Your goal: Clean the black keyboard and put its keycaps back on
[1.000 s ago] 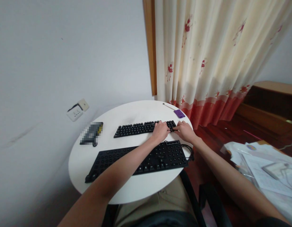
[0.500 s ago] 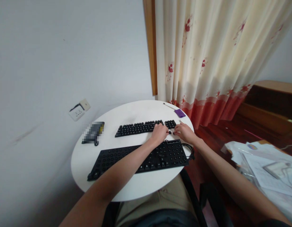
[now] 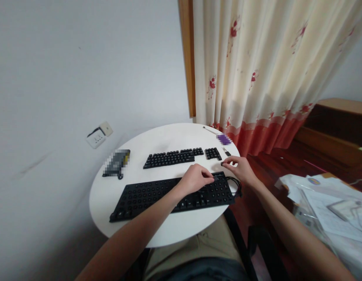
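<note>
My left hand (image 3: 198,177) is over the right part of a black keyboard base (image 3: 148,199), which has rows of bare key switches. Its fingertips pinch a small dark keycap, partly hidden against the black base. To the right, above the white tabletop, my right hand (image 3: 239,167) pinches a black keycap (image 3: 222,164) between thumb and index finger. Behind both hands lie loose black keycaps (image 3: 169,159), set out in rows like a keyboard. A separate block of number-pad keycaps (image 3: 213,153) sits to their right, with a gap at its lower left.
A round white table (image 3: 166,136) carries everything. On its left lies a pixelated dark item (image 3: 116,163); at the back right are a purple item (image 3: 224,139) and a small brush-like tool (image 3: 227,152). A black cable (image 3: 235,185) coils at the base's right end.
My left hand has moved from the keycap rows toward me, over the keyboard base. The right hand has lifted slightly right with a keycap, uncovering the number-pad block and small tool.
</note>
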A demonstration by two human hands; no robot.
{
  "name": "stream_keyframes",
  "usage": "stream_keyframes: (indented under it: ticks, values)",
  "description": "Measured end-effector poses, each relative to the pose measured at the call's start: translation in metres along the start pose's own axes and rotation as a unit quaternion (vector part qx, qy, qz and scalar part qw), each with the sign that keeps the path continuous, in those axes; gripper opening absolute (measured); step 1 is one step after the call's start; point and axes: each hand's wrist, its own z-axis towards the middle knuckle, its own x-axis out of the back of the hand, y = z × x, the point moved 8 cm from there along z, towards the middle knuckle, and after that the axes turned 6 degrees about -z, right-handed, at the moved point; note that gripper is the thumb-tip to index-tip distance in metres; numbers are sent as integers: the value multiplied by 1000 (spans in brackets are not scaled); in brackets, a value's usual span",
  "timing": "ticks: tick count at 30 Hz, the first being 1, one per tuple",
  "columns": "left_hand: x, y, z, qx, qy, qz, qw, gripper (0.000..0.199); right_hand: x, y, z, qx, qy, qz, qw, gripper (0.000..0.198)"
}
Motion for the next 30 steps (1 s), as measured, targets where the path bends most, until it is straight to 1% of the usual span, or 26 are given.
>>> stream_keyframes:
  ticks: [2,5,9,12,16,25,30]
  values:
    - [-4,3,-13,20,-14,-39,999,14,6,-7,-20,-26,2,41,999,21]
    - [-8,5,-26,38,-22,-60,997,14,10,-17,-51,-71,-9,92,993,22]
    - [-13,4,-34,39,-4,-50,998,15,6,-25,-86,-117,-46,145,981,23]
    - [-24,4,-36,22,-20,-43,999,15,4,-26,-102,-127,-61,150,979,22]
    - [-31,4,-36,-17,-13,-11,1000,14,4,-25,-109,-137,-65,142,978,21]
    - [-38,-2,-36,-42,-11,29,999,12,-1,-30,-108,-138,-73,141,978,20]
    - [-37,0,-37,-62,-3,88,994,10,-5,-32,-108,-132,-81,144,977,18]
